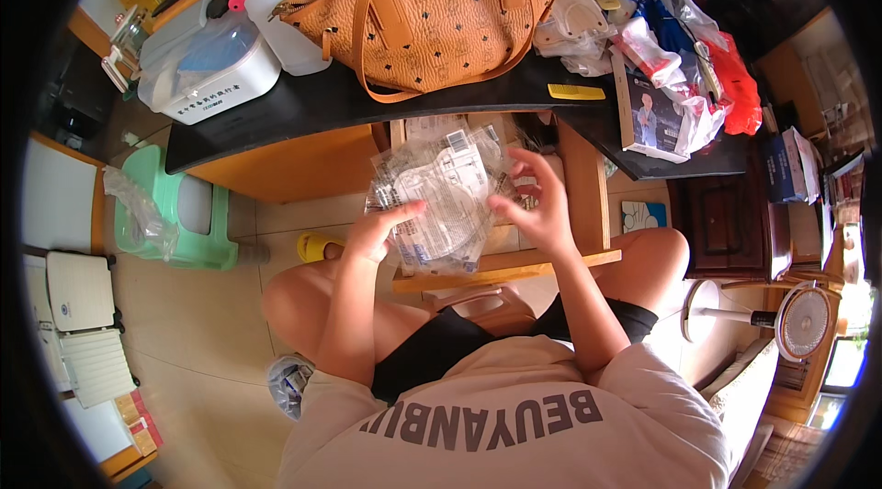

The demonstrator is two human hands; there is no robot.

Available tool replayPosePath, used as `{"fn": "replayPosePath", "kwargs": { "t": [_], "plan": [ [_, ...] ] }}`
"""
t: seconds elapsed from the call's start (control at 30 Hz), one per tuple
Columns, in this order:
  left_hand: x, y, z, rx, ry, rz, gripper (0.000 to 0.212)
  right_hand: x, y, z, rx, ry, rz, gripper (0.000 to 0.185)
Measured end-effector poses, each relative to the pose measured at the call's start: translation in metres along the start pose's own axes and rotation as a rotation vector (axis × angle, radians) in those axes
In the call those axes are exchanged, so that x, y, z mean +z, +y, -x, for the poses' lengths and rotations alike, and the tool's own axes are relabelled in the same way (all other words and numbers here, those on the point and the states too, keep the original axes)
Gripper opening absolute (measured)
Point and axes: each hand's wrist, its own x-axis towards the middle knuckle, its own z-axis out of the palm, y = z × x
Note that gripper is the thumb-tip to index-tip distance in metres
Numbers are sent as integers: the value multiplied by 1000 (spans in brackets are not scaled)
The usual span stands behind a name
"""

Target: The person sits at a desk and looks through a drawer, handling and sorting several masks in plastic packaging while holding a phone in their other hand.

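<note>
My left hand [373,231] grips the lower left side of a stack of clear plastic packets [448,210], its thumb lying on top. The packets bear printed writing and a barcode, and a white rounded shape shows within the upper one. At the stack's right edge is my right hand [541,203], thumb and fingers apart and curved; its thumb tip is close to the plastic, though contact is hard to tell. Beneath both hands a wooden drawer [582,189] is pulled out from the desk. The stack hides much of the drawer's contents.
On the black desktop [455,93] stand a tan handbag [441,21], a white lidded box [207,86] and a white plastic jug [296,27]. A yellow comb [576,91] lies near several plastic bags [672,62]. A green stool [179,213] is left; a fan [803,320] stands right.
</note>
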Motion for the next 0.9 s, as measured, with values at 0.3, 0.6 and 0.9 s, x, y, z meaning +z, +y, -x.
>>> {"fn": "replayPosePath", "kwargs": {
  "t": [0.3, 0.6, 0.9],
  "plan": [
    [10, -13, -5, 56, -85, -46, 66, 17, 30, 1, 204, -16, -147, 39],
    [9, -15, -10, 64, 8, -32, 63, 12, 44, -7, 131, 294, -111, 35],
    [-99, 28, 34, 327, 193, 336, 63, -22, 127, -9, 529, 108, -142, 24]
  ]
}}
